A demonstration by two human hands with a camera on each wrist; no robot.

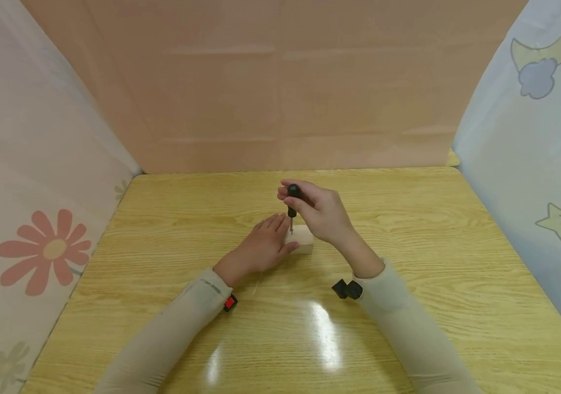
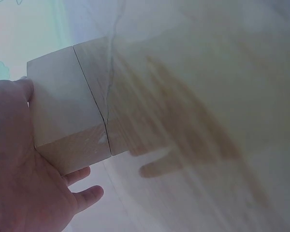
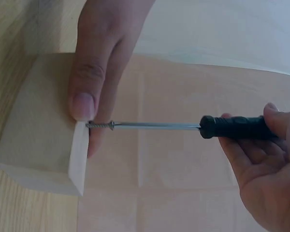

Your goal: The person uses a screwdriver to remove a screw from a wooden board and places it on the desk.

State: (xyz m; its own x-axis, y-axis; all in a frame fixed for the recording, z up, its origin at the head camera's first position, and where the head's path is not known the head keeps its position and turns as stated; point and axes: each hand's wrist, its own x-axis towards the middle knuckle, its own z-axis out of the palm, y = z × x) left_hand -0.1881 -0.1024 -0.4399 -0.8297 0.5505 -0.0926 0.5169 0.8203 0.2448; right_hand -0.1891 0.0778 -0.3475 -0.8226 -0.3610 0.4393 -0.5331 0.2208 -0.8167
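- Head view: the wooden block [image 1: 302,235] is set on the tabletop [image 1: 408,219], near its middle, with the screwdriver [image 1: 292,210] held nearly upright over it.
- Block pinched between thumb and fingers of the left hand [image 1: 262,244]; screwdriver handle gripped by the fingers of the right hand [image 1: 327,213].
- In the right wrist view, the screw [image 3: 101,125] is met at its head by the screwdriver's tip; most of its thread is left showing outside the block.
- An early stage of driving the screw appears to be in hand.
- Steady turning under light downward pressure seems called for, with shaft and screw kept in line and the block held firm.
- The left thumb lies just beside the screw, so a slipped tip could be felt there.
- Far and side edges of the tabletop are well apart from the block; room for the elbows is left on both sides, and nothing is seen above the handle to hinder turning.
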